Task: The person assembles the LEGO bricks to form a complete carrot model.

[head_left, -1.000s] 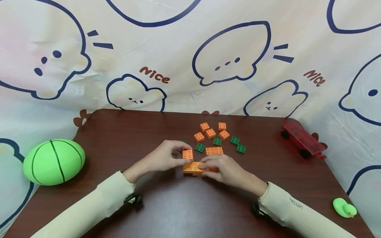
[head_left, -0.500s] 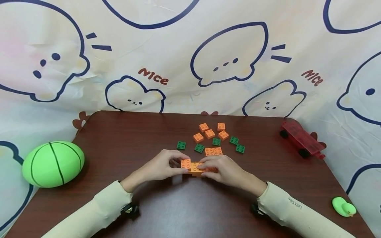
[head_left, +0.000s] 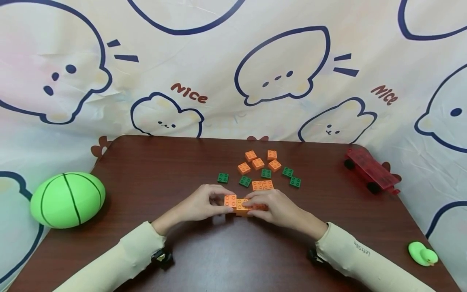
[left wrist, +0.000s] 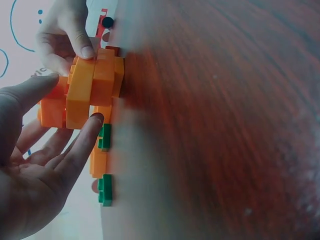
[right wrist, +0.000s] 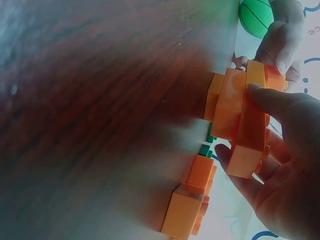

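Near the table's middle, my left hand [head_left: 204, 202] pinches a small square orange toy brick [head_left: 230, 200] between thumb and fingers. This brick sits on the left end of a stepped stack of orange bricks [head_left: 242, 207]. The stack has several layers, narrower at the bottom, as the yellow-orange brick [left wrist: 80, 97] and lower orange brick [left wrist: 103, 77] show in the left wrist view. My right hand [head_left: 282, 209] grips the stack's right part, its thumb on the near side. In the right wrist view an orange brick [right wrist: 245, 145] lies between that thumb and the fingers.
Behind the hands lie several loose orange bricks [head_left: 258, 164] and green bricks [head_left: 245, 181], plus an orange pair [head_left: 262, 185]. A green ball [head_left: 68, 200] is at left. A red skateboard-like toy [head_left: 371, 171] and a green duck [head_left: 422, 254] are at right.
My left hand has moved down toward me, bringing the small orange brick onto the stack's left end. A green brick behind that hand has come into full view. The right hand has stayed put.
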`<state>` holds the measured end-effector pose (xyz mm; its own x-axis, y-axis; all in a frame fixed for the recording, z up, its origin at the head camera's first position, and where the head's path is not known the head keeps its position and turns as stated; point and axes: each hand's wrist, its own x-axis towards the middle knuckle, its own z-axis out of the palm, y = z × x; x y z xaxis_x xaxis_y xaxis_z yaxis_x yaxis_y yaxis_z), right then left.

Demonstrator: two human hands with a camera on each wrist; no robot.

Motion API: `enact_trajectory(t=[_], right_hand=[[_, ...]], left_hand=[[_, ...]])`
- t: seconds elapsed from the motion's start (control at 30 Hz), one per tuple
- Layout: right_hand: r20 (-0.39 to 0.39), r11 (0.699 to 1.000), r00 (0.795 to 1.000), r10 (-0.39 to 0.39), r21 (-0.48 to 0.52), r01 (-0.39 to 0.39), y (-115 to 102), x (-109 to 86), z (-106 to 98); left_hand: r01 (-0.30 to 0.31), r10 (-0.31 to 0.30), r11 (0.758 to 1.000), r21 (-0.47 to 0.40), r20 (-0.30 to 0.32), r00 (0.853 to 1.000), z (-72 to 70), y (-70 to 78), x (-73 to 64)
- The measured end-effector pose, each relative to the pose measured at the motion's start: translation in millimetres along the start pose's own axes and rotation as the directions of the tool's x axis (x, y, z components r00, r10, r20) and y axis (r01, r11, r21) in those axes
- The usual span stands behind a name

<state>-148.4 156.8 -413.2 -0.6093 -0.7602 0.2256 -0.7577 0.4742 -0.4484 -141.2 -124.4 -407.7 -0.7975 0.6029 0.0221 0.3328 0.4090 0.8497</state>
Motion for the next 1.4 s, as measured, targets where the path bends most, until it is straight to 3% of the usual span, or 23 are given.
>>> enact_trajectory(t=[0.37,0.57,0.67,0.87,1.2,1.3,1.4], right_hand=[[-0.003,1.000,1.000,-0.007,0.006,0.007,0.1,-1.0,1.1],[-0.002,1.000,1.000,0.012,0.004,-0.012,0.3,-0.8,0.9],[0.003,1.000,1.000,0.016,0.007,-0.016,0.3,-1.1,1.1],[-0.008,1.000,1.000,-0.005,-0.005,0.005,1.1,-1.4,1.0],[-0.016,1.000,1.000,-0.003,-0.002,0.003,2.5,-1.1,0.7],[-0.011,1.000,1.000,-0.002,0.000,0.002,2.1,-1.2,0.6],[-0.010,1.000,1.000,-0.002,0.000,0.002,1.5,-1.6,0.1]], left_hand=[[0.101,-0.088,0.973,-0.205,0.073,0.993,1.7,-5.3,-5.1],[0.188,-0.163,0.915,-0.356,0.101,0.981,3.8,-7.4,-3.7],[0.201,-0.172,0.890,-0.409,0.106,0.979,4.9,-8.8,-3.7],[0.216,-0.192,0.869,-0.445,0.100,0.976,5.0,-8.7,-1.3],[0.239,-0.206,0.861,-0.448,0.122,0.971,2.0,-6.2,1.2],[0.212,-0.174,0.878,-0.428,0.126,0.977,1.2,-5.4,0.2],[0.144,-0.111,0.908,-0.392,0.105,0.988,1.5,-4.8,-1.0]])
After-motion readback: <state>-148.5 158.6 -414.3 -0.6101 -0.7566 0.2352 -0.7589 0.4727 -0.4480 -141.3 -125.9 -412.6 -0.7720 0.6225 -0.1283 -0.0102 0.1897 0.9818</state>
